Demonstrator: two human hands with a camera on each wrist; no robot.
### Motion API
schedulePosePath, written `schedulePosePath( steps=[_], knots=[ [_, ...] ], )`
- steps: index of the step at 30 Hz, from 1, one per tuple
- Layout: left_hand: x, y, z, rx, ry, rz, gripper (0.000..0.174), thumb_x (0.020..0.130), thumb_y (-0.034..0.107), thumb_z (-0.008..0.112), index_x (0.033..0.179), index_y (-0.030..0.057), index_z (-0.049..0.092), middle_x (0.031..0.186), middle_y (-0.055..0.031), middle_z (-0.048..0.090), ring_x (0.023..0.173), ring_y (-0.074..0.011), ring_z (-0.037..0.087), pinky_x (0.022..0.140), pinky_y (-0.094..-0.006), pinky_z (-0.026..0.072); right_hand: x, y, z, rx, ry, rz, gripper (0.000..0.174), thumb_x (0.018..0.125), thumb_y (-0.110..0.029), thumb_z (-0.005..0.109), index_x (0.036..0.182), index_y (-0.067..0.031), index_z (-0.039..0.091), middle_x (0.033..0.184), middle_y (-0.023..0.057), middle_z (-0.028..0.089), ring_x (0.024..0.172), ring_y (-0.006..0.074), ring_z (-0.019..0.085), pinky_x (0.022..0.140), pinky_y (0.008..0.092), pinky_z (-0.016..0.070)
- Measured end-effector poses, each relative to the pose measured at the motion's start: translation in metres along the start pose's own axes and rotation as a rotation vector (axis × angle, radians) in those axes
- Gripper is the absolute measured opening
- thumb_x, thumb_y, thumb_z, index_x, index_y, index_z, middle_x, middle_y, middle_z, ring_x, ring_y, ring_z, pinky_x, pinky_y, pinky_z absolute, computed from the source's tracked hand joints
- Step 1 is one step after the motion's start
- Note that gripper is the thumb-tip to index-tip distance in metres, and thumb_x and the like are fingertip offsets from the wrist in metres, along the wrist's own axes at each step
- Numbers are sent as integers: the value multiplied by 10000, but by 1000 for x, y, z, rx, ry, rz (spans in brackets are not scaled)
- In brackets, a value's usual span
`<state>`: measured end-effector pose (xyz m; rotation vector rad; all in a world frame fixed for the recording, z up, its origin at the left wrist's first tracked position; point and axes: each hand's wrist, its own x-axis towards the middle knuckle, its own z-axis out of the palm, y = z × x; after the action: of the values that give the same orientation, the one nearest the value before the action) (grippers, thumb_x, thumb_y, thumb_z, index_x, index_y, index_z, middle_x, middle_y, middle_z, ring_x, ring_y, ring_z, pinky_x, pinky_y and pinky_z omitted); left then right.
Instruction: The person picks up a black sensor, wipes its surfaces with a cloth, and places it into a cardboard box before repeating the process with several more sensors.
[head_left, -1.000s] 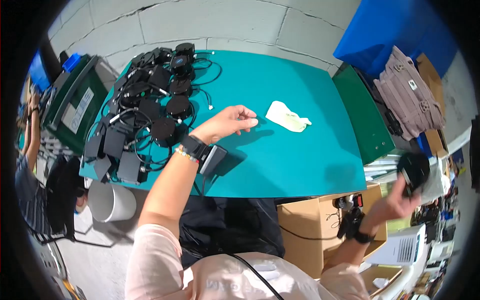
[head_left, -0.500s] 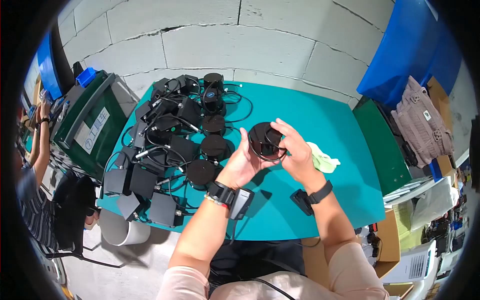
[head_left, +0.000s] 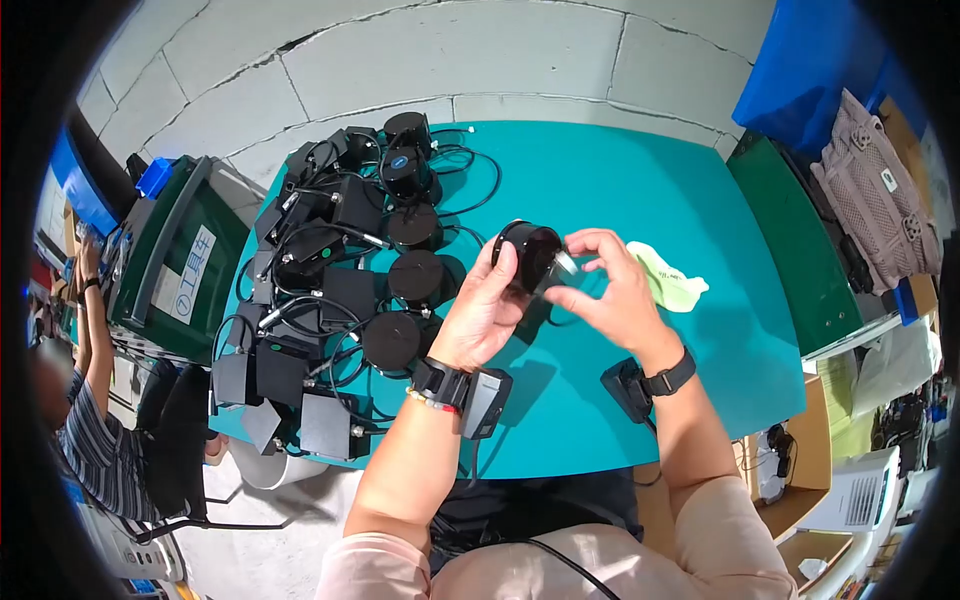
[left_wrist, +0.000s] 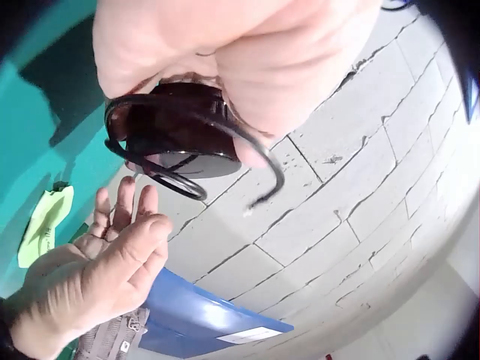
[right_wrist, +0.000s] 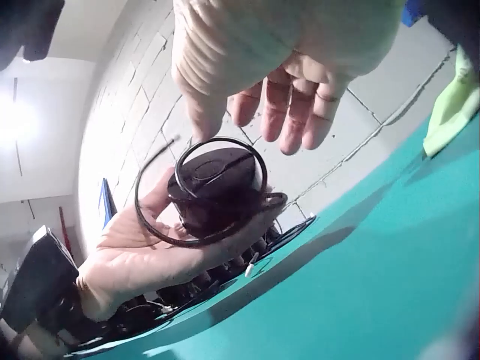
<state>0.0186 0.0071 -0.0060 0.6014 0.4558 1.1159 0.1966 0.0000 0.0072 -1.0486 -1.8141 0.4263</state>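
My left hand (head_left: 478, 325) grips a glossy black cylindrical device (head_left: 527, 250) above the middle of the table. A thin black cable (left_wrist: 279, 176) loops around the device, its free end sticking out in the left wrist view. Facing the device from the right is my right hand (head_left: 627, 305), its fingers spread and relaxed. In the right wrist view, that hand's thumb comes close to the cable loop, and nothing shows between its fingers. A pale yellow-green cloth (head_left: 667, 277) lies on the table just beyond the right hand.
Several black cylindrical devices (head_left: 415, 275), black boxes (head_left: 330, 425) and tangled cables crowd the left side of the teal table (head_left: 560, 440). A green bin (head_left: 165, 260) stands at the left, a cardboard box (head_left: 805, 450) at the right front. Another person (head_left: 110, 430) is at far left.
My right hand brought a black device from the right side to the left hand, which now holds it. Since half a second ago, the right hand has drawn back slightly and the device has tilted.
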Motion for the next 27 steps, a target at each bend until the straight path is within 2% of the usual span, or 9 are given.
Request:
schedulePosePath(
  steps=[3, 7, 11, 14, 16, 20, 22, 25, 27],
  knots=[
    [3, -5, 0, 48, -141, 48, 469, 907, 380, 516, 1255, 84, 413, 1177, -43, 528, 1141, -155, 465, 977, -330, 386, -7, -3, 8, -75, -48, 93, 621, 665, -233, 787, 1134, -64, 416, 1045, 111, 572, 902, 268, 583, 750, 338, 490],
    [7, 0, -7, -23, -68, 58, 531, 900, 469, 471, 1246, 67, 432, 1185, -74, 527, 1092, -183, 510, 938, -327, 429, -2, 10, -1, 504, -23, 275, 187, 817, -143, 641, 887, 24, 597, 898, 104, 642, 893, 161, 604, 683, 293, 511],
    [4, 8, -6, -217, -27, -11, 680, 857, 586, 440, 1248, 30, 456, 1195, -160, 525, 1042, -274, 547, 783, -317, 534, 7, 9, -24, 707, 134, 523, 295, 880, -274, 586, 814, 13, 605, 754, 101, 643, 628, 149, 632, 503, 234, 475],
    [5, 6, -19, -230, -73, -30, 679, 844, 609, 440, 1182, 21, 479, 1116, -138, 558, 966, -251, 584, 735, -306, 543, 5, 19, -23, 461, 28, 597, 381, 895, -364, 551, 770, -8, 597, 680, 82, 627, 516, 134, 590, 438, 229, 426],
    [8, 7, -25, -355, -348, -93, 668, 847, 595, 452, 1151, 1, 484, 1121, -175, 546, 1024, -294, 563, 804, -338, 536, 4, 22, -21, 352, -128, 721, 424, 897, -405, 532, 766, -7, 597, 630, 71, 607, 461, 111, 546, 401, 229, 387],
    [-1, 8, 4, -398, -62, -62, 753, 823, 598, 500, 1178, -62, 423, 1178, -280, 465, 1118, -373, 496, 869, -389, 524, 3, 20, -27, 37, -364, 791, 489, 887, -439, 532, 706, 8, 613, 606, 85, 600, 438, 114, 530, 412, 260, 403],
    [4, 3, -5, -373, -72, -29, 733, 821, 563, 536, 1161, -74, 413, 1201, -318, 420, 1171, -413, 438, 955, -416, 469, 2, 18, -42, -16, -337, 800, 404, 848, -378, 600, 719, 3, 627, 614, 90, 601, 450, 139, 546, 451, 283, 435],
    [5, -1, -2, -299, -5, 53, 679, 818, 523, 572, 1128, -66, 440, 1189, -273, 446, 1176, -403, 432, 992, -408, 439, -2, 39, -72, -430, -40, 506, 154, 727, -216, 678, 794, -78, 670, 723, 100, 646, 653, 254, 626, 586, 346, 486],
    [4, -1, -3, -299, 39, 63, 639, 819, 504, 582, 1097, -58, 459, 1144, -222, 483, 1164, -379, 448, 1003, -414, 428, -4, 38, -79, -610, -65, 442, 155, 733, -210, 670, 817, -80, 670, 734, 103, 649, 693, 272, 627, 609, 362, 491]
  ],
)
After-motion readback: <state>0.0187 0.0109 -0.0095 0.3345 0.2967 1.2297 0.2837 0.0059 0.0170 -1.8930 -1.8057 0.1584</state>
